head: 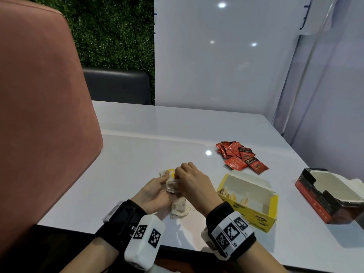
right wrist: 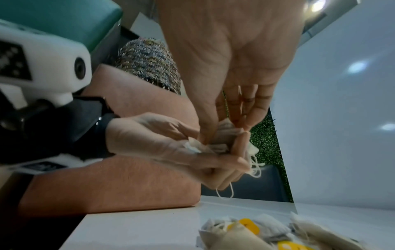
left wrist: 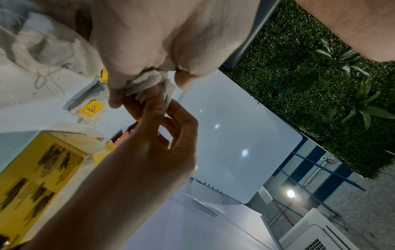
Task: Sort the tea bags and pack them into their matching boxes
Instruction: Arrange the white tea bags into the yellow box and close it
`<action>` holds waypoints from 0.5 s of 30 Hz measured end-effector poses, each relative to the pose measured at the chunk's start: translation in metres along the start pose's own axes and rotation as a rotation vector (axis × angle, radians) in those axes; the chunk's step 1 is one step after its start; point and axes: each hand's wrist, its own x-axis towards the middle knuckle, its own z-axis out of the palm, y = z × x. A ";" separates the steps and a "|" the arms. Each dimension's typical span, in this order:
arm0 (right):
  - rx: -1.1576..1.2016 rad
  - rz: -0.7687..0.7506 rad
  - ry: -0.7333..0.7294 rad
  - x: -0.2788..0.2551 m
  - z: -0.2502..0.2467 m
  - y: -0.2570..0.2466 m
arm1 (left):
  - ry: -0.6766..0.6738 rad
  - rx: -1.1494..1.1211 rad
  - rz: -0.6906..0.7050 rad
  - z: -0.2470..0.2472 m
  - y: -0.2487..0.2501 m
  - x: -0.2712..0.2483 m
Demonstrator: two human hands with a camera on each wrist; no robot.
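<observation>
My left hand grips a small stack of beige paper tea bags just above the table. My right hand pinches the top of the same stack from the other side. White strings dangle from the stack. More loose tea bags lie under my wrists, and others with yellow tags lie just beyond my hands. The open yellow box stands to the right with some tea bags inside. A pile of red sachets lies behind it. The open red-and-black box sits at far right.
A pink chair back fills the left side, close to the table's left edge. A white panel stands behind the table. A green hedge wall is at the back left.
</observation>
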 end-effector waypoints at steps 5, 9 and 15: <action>-0.028 -0.042 0.012 0.002 0.000 0.001 | -0.023 -0.013 0.023 -0.003 0.000 0.004; -0.012 -0.054 0.065 0.001 -0.004 0.004 | -0.024 -0.007 -0.010 -0.001 0.001 0.001; 0.055 -0.031 -0.050 -0.005 -0.009 0.002 | -0.019 -0.016 -0.044 0.001 0.003 -0.002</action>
